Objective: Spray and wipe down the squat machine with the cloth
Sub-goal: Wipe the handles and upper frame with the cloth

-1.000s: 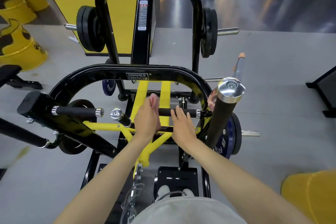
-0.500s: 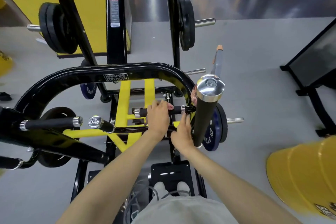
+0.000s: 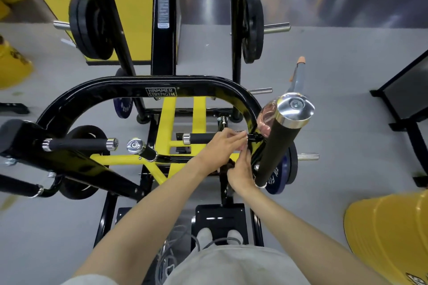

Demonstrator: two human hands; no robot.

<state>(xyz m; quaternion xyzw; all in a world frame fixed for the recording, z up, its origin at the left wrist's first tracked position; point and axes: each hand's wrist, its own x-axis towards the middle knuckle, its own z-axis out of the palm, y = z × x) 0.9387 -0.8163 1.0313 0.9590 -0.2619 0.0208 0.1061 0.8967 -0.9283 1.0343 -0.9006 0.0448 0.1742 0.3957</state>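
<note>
Standing within the squat machine [image 3: 162, 85], the person is working at its right side, where what looks like the spray bottle [image 3: 298, 77] is sitting behind the upright grip [image 3: 278, 146]. The left hand [image 3: 220, 148] is gripping the short handle [image 3: 199, 138]. The right hand [image 3: 240, 174] is curling beneath it, its contents unclear. No cloth is showing, so it probably needs fetching before wiping the handle's full length.

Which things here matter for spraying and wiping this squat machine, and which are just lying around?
Job:
squat machine
spray bottle
short handle under the left hand

Lying about:
yellow drum
black stand
</note>
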